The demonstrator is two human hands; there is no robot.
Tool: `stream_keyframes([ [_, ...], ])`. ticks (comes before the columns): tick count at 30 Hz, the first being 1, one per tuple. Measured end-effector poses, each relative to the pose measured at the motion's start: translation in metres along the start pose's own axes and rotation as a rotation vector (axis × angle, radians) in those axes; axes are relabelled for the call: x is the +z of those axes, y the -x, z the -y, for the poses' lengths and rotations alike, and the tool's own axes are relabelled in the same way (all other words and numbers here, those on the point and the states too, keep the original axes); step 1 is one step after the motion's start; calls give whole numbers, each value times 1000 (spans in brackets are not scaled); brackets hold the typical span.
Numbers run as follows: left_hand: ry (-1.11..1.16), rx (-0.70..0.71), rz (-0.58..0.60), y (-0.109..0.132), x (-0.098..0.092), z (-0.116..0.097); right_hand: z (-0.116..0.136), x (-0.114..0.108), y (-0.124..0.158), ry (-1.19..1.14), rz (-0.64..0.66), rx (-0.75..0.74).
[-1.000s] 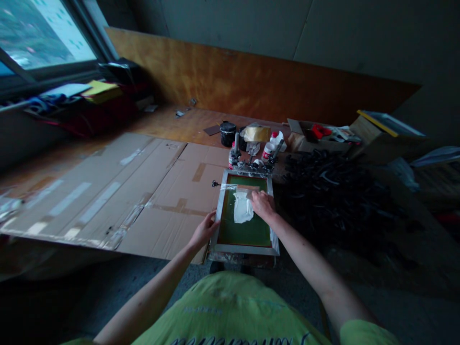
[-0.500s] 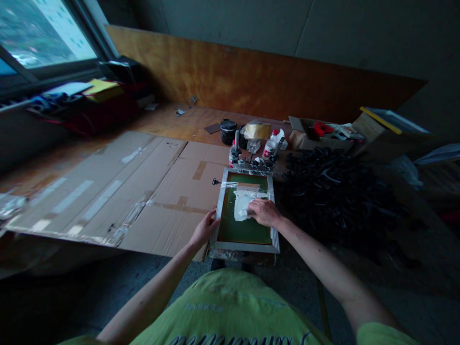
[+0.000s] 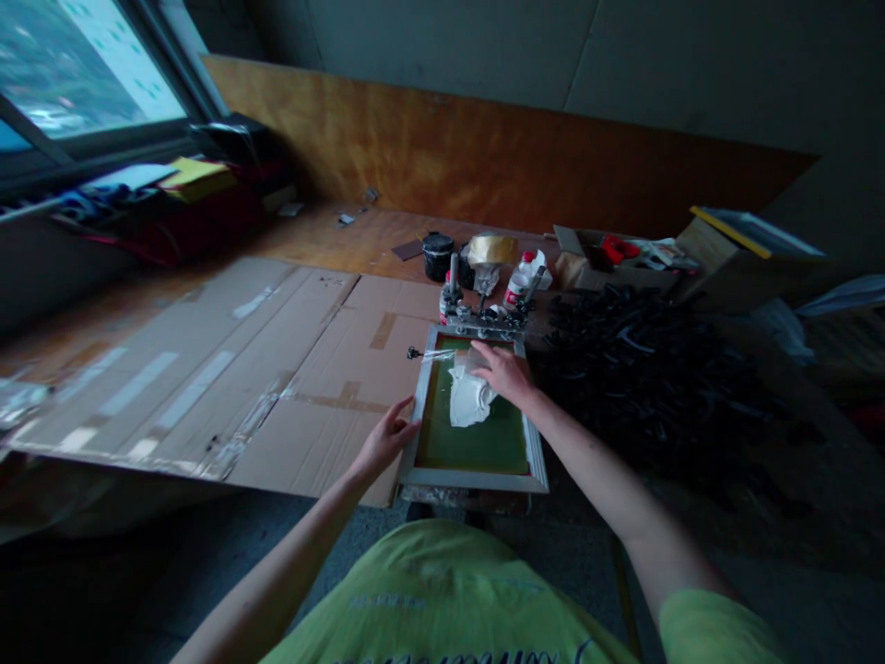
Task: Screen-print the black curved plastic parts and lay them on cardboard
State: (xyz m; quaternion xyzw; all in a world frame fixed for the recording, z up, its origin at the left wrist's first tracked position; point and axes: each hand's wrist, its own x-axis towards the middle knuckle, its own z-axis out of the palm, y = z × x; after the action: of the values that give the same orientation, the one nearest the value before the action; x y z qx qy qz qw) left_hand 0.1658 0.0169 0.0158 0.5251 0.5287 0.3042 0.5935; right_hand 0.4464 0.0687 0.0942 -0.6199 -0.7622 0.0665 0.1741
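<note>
White rag [image 3: 468,403] lies on the green mesh of the screen frame [image 3: 477,479]; your right hand [image 3: 507,372] presses it flat-fingered, your left hand [image 3: 385,435] grips the frame's left edge.

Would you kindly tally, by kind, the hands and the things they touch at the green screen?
Hands: 2 (left hand, right hand)
Screen frame: 1
White cloth: 1
Total: 4

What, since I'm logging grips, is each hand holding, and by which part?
Left hand grips the screen frame by its left rail. Right hand presses a white rag onto the green mesh, covering the rag's upper end.
</note>
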Motion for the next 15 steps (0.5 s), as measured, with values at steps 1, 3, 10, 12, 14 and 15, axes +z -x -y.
stream_keyframes([
  [1,36,-5,4,5,-2,-15,-8,-10,-10,2,-47,48],
  [3,107,4,-15,12,-4,-47,-33,-31,-18,-34,-191,138],
  [10,257,448,-151,-29,-3,-157,-94,0,38,-181,-190,447],
  [12,270,505,-147,-46,0,-175,-75,35,57,-136,-38,318],
  [14,301,525,-196,-53,5,-177,-51,62,68,-1,44,207],
  [15,324,516,-238,-51,10,-171,-39,71,70,67,73,183],
])
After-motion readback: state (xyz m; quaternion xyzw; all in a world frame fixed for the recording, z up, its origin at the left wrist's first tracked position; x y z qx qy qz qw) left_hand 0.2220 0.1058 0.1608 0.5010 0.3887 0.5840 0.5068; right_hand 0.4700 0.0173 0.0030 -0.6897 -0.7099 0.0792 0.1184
